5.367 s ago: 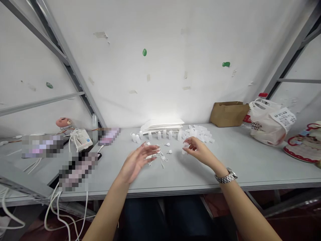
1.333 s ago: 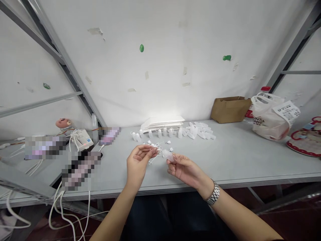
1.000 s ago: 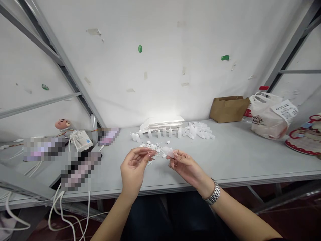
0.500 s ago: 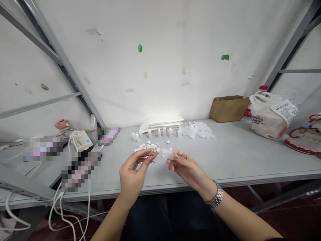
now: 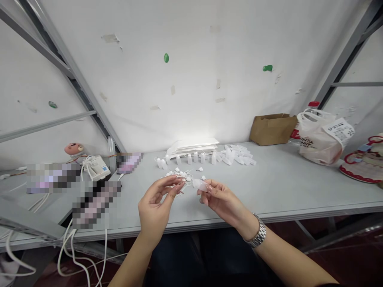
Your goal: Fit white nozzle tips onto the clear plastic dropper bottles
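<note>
My right hand (image 5: pixel 220 199) pinches a small translucent plastic bottle (image 5: pixel 200 184), its neck pointing left. My left hand (image 5: pixel 157 203) is raised just left of it, thumb and fingers pinched on a tiny white piece that I cannot make out clearly. Behind both hands lies a scatter of small white caps (image 5: pixel 179 174) on the grey table (image 5: pixel 284 187). Farther back stands a row of upright small bottles (image 5: pixel 185 159), with a heap of lying bottles (image 5: pixel 237 155) at its right end.
A flat white stack (image 5: pixel 193 145) lies against the wall. At the right are a brown paper bag (image 5: pixel 272 128), a white plastic bag (image 5: pixel 321 137) and a red-trimmed item (image 5: pixel 363 165). At the left are a white charger with cables (image 5: pixel 94 167) and blurred-out objects.
Earlier my right hand was reaching at the bottle heap and my left hand was open; both have since drawn toward me and come together, the right with a bottle, the left pinched.
</note>
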`<state>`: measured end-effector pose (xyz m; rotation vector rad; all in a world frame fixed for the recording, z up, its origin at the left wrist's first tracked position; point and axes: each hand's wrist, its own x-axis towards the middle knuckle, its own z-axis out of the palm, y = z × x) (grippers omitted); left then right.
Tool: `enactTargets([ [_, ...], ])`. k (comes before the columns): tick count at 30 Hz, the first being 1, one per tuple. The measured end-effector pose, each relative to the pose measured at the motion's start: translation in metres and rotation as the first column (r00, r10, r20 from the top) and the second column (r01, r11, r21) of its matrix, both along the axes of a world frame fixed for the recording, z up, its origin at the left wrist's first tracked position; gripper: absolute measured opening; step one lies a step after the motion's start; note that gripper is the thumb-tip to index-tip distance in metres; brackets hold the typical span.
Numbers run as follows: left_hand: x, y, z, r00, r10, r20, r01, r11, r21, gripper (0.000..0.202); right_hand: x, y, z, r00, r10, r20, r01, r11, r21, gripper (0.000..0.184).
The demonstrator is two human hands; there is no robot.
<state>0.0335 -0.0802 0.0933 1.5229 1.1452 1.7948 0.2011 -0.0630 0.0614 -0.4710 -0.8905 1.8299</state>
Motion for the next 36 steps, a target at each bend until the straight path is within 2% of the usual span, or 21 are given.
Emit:
enactTargets([
  [3,-0.002,0.001,0.001,0.999,-0.013,-0.047,0.014,1.0,0.015,0.015,0.0,0.0,-0.004,0.99,0.088,-0.108,-0.093,0.995,-0.037,0.014],
  [7,-0.008,0.002,-0.001,0.965,-0.141,-0.222,0.161,0.984,0.075,0.017,-0.002,-0.001,-0.006,0.972,0.152,-0.179,-0.163,0.985,-0.051,0.014],
  [10,-0.008,0.002,-0.004,0.95,-0.204,-0.235,0.231,0.968,0.094,0.02,-0.004,-0.002,-0.006,0.971,0.163,-0.173,-0.174,0.983,-0.05,0.015],
  [15,-0.005,0.003,-0.007,0.951,-0.225,-0.215,0.25,0.963,0.099,0.023,-0.005,-0.003,-0.006,0.985,0.134,-0.11,-0.134,0.991,0.002,0.014],
  [21,-0.007,0.002,-0.007,0.953,-0.222,-0.207,0.249,0.961,0.116,0.023,-0.006,-0.005,-0.002,1.0,0.016,-0.001,-0.016,0.998,0.066,0.014],
  [25,-0.006,-0.001,-0.008,0.954,-0.165,-0.251,0.194,0.976,0.096,0.02,-0.009,-0.008,0.002,0.997,-0.051,0.066,0.044,0.993,0.106,0.016],
  [31,-0.003,0.001,-0.011,0.962,-0.126,-0.241,0.172,0.969,0.178,0.022,-0.01,-0.009,0.0,0.993,-0.088,0.073,0.077,0.988,0.135,0.015],
  [36,-0.003,0.001,-0.009,0.967,-0.179,-0.184,0.205,0.97,0.131,0.021,-0.01,-0.01,0.001,0.993,-0.094,0.067,0.084,0.987,0.138,0.015],
])
